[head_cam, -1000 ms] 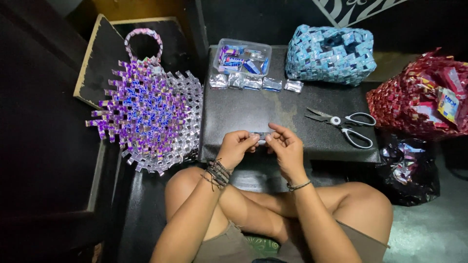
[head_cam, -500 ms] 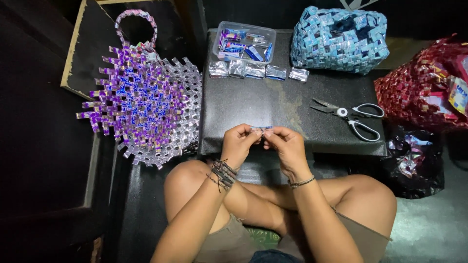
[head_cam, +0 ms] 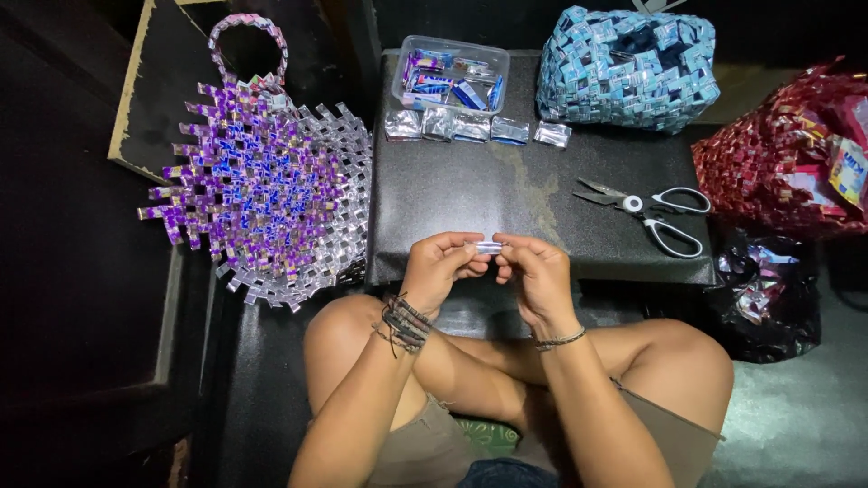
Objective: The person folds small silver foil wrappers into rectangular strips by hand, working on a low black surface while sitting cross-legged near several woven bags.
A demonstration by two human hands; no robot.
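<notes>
My left hand (head_cam: pixel 441 267) and my right hand (head_cam: pixel 533 271) meet over the near edge of a low black table (head_cam: pixel 506 194). Between the fingertips of both hands I pinch a small folded silver foil strip (head_cam: pixel 489 247). Several bracelets ring my left wrist, and a thin one sits on my right wrist. My legs are crossed below the table.
A half-woven purple and silver wrapper basket (head_cam: pixel 262 185) lies to the left. A clear tub of wrappers (head_cam: pixel 449 76) and a row of folded silver pieces (head_cam: pixel 470 126) sit at the table's back. Scissors (head_cam: pixel 646 212), a blue woven bag (head_cam: pixel 624 68), a red woven bag (head_cam: pixel 778 154) and a black plastic bag (head_cam: pixel 764 289) lie to the right.
My hands stay together on the foil strip, fingers shifting slightly. The view has tilted, so the table and baskets appear a little lower in frame.
</notes>
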